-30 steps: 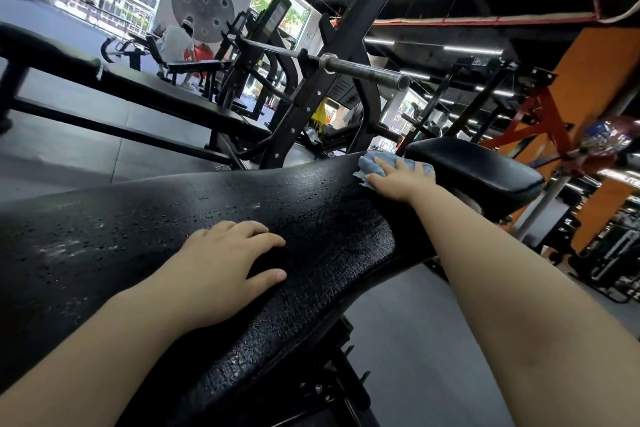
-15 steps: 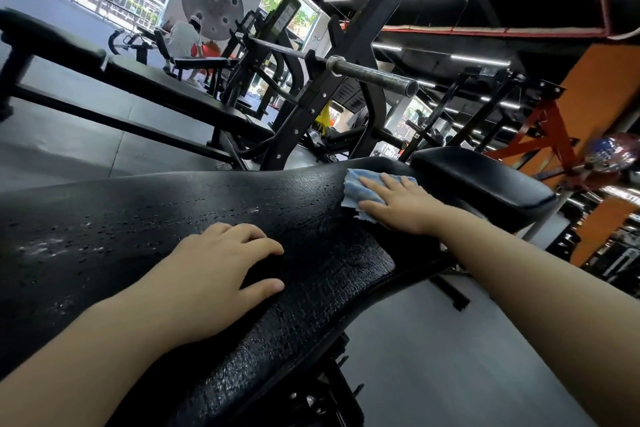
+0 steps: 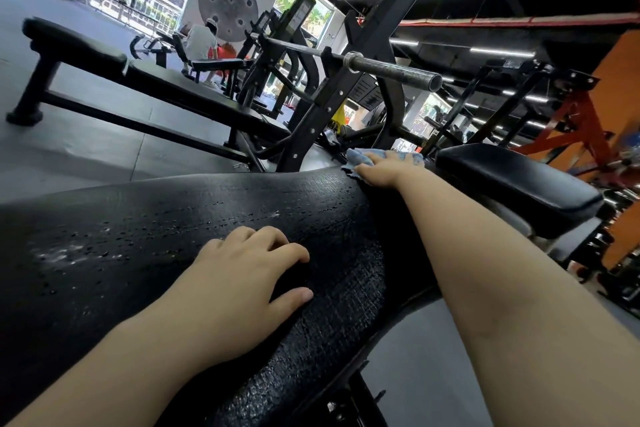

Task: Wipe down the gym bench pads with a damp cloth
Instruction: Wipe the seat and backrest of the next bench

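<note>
A long black bench pad (image 3: 145,229), cracked and speckled with water drops, fills the lower left. My left hand (image 3: 242,274) rests on it with relaxed fingers, holding nothing. At the pad's far end my right hand (image 3: 388,166) presses flat on a light blue cloth (image 3: 356,157); the cloth shows on both sides of the fingers. Just beyond lies a smaller smooth black seat pad (image 3: 519,180).
A barbell (image 3: 388,68) sits on a black rack (image 3: 346,87) right behind the pad's far end. A second flat bench (image 3: 138,76) stands to the left on grey floor. A person sits on a machine in the background. Orange frames stand at the right.
My right hand first pulled the cloth back toward me, then slid it out again to the pad's far end. My left hand stayed in place.
</note>
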Demonstrator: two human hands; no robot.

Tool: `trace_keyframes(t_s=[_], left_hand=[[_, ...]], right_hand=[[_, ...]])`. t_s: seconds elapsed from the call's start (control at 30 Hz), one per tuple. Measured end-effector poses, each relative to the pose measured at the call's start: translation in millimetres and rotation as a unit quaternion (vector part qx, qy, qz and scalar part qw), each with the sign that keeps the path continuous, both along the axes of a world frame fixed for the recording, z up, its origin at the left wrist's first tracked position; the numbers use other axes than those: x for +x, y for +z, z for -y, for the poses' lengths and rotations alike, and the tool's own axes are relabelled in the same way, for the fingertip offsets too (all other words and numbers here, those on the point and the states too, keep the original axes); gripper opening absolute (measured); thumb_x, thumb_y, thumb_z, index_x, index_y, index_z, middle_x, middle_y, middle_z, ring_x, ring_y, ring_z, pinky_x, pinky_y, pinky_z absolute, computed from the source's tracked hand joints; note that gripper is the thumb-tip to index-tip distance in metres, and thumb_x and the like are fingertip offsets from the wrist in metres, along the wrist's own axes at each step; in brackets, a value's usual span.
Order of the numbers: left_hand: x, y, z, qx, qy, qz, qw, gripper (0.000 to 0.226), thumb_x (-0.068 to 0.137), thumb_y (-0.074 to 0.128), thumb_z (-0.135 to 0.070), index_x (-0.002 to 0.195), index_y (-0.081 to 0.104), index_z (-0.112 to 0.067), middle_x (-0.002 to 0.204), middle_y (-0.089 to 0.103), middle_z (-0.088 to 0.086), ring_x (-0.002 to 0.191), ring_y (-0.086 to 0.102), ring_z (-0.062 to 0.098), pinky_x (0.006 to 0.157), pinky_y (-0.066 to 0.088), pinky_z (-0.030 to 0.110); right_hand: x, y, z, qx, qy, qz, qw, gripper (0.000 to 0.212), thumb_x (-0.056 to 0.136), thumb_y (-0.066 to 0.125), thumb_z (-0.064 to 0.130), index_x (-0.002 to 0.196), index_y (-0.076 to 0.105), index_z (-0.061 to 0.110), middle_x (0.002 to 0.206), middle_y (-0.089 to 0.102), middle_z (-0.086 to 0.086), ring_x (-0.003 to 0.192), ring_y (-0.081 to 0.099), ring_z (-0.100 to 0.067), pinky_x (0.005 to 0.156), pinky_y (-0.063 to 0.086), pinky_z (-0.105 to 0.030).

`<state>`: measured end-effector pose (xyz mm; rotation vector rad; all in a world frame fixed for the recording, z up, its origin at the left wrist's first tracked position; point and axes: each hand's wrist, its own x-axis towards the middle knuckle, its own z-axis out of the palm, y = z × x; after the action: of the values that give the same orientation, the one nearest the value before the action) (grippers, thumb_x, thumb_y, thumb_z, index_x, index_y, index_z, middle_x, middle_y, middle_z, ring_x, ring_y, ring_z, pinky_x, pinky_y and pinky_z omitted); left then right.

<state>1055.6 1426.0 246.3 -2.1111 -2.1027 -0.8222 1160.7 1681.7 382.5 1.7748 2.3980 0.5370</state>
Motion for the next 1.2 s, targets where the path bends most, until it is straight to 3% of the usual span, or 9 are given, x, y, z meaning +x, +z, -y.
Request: trace_keyframes(t_s=[0.17,0.4,0.57,0.67,0.8,0.87,0.93,1.07,1.2], left_hand=[[0.9,3.9,3.1,-0.008,0.000,-0.004,1.000,0.047,0.089,0.026,-0.065,0.133,0.026,-0.048,0.135,0.029,-0.021,0.125,0.029,0.008,0.104,0.031,0.030],[4.7,6.5,5.9,-0.020,-0.002,-0.011,1.000,0.049,0.093,0.027,-0.058,0.140,0.025,-0.042,0.143,0.028,-0.013,0.131,0.030,0.013,0.106,0.032,0.034],[16.6,11.8,12.6,-0.003,-0.020,-0.023,1.000,0.046,0.098,0.030,-0.048,0.142,0.025,-0.038,0.146,0.028,-0.010,0.133,0.028,0.016,0.108,0.029,0.035],[27.0,16.0,15.6,0.008,-0.061,-0.021,0.998,0.045,0.098,0.033,-0.044,0.142,0.026,-0.038,0.147,0.028,-0.011,0.132,0.030,0.016,0.107,0.028,0.034],[38.0,16.7,18.9,0.000,-0.075,-0.042,0.996,0.047,0.097,0.032,-0.048,0.143,0.024,-0.038,0.146,0.027,-0.010,0.131,0.030,0.017,0.106,0.029,0.034],[42.6,21.0,16.2,0.003,-0.064,-0.061,0.996,0.047,0.097,0.032,-0.050,0.141,0.027,-0.036,0.143,0.030,-0.007,0.129,0.033,0.018,0.104,0.032,0.034],[48.9,29.1,7.2,0.001,-0.065,-0.072,0.995,0.046,0.097,0.034,-0.049,0.140,0.031,-0.033,0.141,0.033,-0.005,0.127,0.035,0.019,0.103,0.034,0.035],[57.8,47.1,-24.0,0.036,-0.079,-0.100,0.991,0.048,0.097,0.033,-0.049,0.141,0.031,-0.031,0.144,0.031,-0.003,0.130,0.033,0.020,0.103,0.033,0.036],[54.3,43.6,-45.8,0.054,-0.054,-0.108,0.991,0.053,0.095,0.018,-0.057,0.143,0.027,-0.034,0.148,0.026,-0.004,0.132,0.030,0.020,0.104,0.030,0.035]], right_hand=[[12.5,-13.4,17.2,-0.012,0.081,0.023,0.996,0.057,0.096,0.023,0.052,0.150,0.011,0.038,0.160,0.005,-0.004,0.145,0.003,-0.035,0.117,0.000,-0.049],[63.8,-26.1,92.3,-0.023,0.191,0.011,0.981,0.052,0.097,0.032,0.044,0.148,0.026,0.037,0.157,0.022,0.003,0.143,0.018,-0.025,0.116,0.016,-0.041],[79.8,-18.3,177.1,-0.008,0.241,0.031,0.970,0.037,0.097,0.041,0.035,0.133,0.049,0.031,0.132,0.055,0.006,0.119,0.049,-0.017,0.090,0.042,-0.031],[75.9,3.5,183.8,-0.014,0.215,-0.113,0.970,0.022,0.095,0.049,0.025,0.108,0.062,0.013,0.097,0.066,-0.004,0.090,0.059,-0.020,0.074,0.041,-0.029],[91.1,33.2,142.4,0.022,0.127,-0.314,0.941,0.020,0.095,0.050,0.019,0.097,0.062,0.002,0.087,0.062,-0.010,0.083,0.056,-0.021,0.067,0.039,-0.028],[109.2,36.0,123.9,0.059,0.068,-0.332,0.939,0.018,0.091,0.056,0.020,0.104,0.059,0.007,0.097,0.059,-0.010,0.093,0.055,-0.023,0.073,0.037,-0.027],[127.0,30.5,113.5,0.112,0.001,-0.281,0.953,0.041,0.088,0.061,0.019,0.125,0.047,0.009,0.121,0.050,-0.013,0.110,0.051,-0.030,0.085,0.040,-0.032],[128.2,19.0,119.0,0.160,0.103,-0.184,0.964,0.033,0.087,0.049,0.001,0.119,0.054,0.009,0.122,0.046,-0.012,0.112,0.048,-0.031,0.091,0.042,-0.037],[123.9,0.5,119.5,0.043,0.098,-0.071,0.992,0.052,0.099,0.038,0.035,0.145,0.032,0.012,0.149,0.030,-0.016,0.137,0.029,-0.035,0.111,0.025,-0.042]])
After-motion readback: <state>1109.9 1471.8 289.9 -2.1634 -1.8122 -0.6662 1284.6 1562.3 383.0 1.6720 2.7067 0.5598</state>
